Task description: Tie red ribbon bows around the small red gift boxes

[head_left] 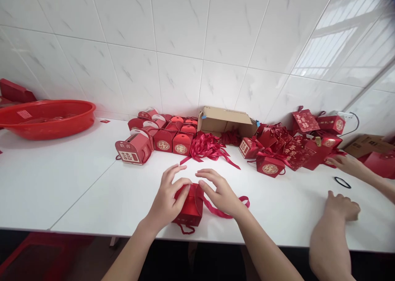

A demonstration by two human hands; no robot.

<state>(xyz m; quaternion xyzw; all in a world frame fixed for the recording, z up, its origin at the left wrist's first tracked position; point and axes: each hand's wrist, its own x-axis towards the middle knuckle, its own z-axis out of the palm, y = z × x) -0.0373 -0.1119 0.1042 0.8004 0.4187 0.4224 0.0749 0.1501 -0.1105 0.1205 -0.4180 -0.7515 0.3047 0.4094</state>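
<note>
A small red gift box (193, 210) stands near the table's front edge, a dark red twisted cord handle (187, 231) hanging at its front. My left hand (168, 196) is at its left side, thumb and index finger closed together at the upper edge; the other fingers reach past it. At the right side, my right hand (220, 192) is curved with fingers apart, the thumb close to the side flap. A crimson ribbon (243, 203) runs from the box beneath my right hand and loops on the tabletop. My fingers partly cover the box's top.
Several finished-looking red boxes (163, 140) stand behind, beside a ribbon pile (210, 147) and an open cardboard carton (225, 118). More red boxes (270, 166) are at right, near a co-worker's hands (342, 207) and a black band (342, 182). A red basin (61, 120) sits left.
</note>
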